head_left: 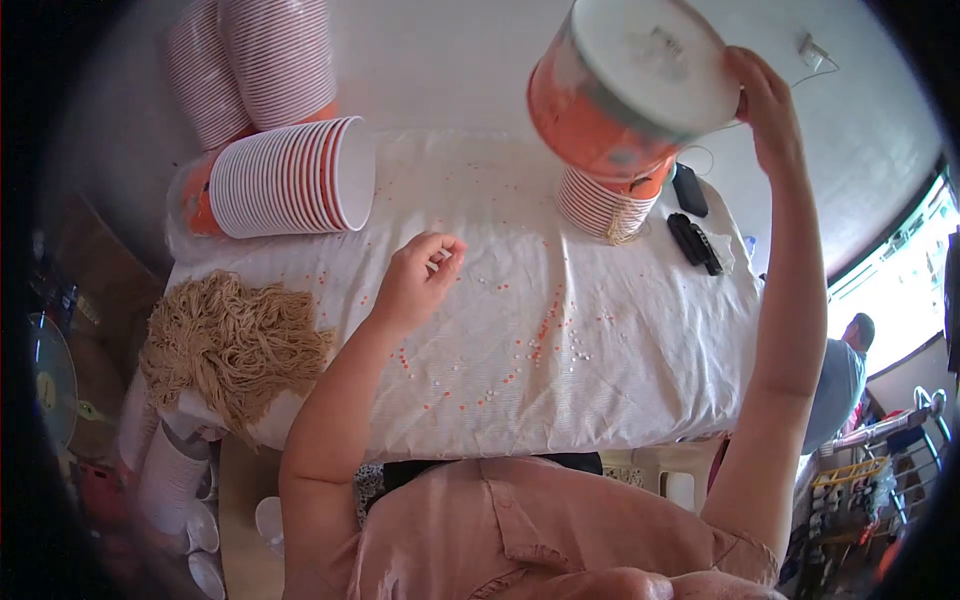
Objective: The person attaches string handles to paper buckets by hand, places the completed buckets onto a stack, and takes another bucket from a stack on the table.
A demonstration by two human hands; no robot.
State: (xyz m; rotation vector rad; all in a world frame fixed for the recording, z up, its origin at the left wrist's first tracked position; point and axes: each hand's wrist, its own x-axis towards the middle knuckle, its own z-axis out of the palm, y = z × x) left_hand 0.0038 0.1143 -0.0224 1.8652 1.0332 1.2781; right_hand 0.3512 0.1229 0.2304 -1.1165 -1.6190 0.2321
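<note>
My right hand (765,105) grips the bottom rim of an orange-and-white paper bucket (655,60), which is upside down with its white base facing up. The bucket is over a short stack of nested paper buckets (605,205) at the back right of the table; I cannot tell whether it touches the stack. A string loop (630,222) hangs at the stack's side. My left hand (420,280) is above the middle of the table with its fingers curled toward the thumb, and nothing shows in them. Small orange and white paper dots (545,330) lie scattered on the cloth nearby.
A sideways stack of buckets (280,180) lies at the back left, with wrapped stacks (275,60) behind it. A heap of tan string (235,345) covers the front left. A black hole punch (693,243) and a dark phone (690,190) lie right. A person (845,380) is at the far right.
</note>
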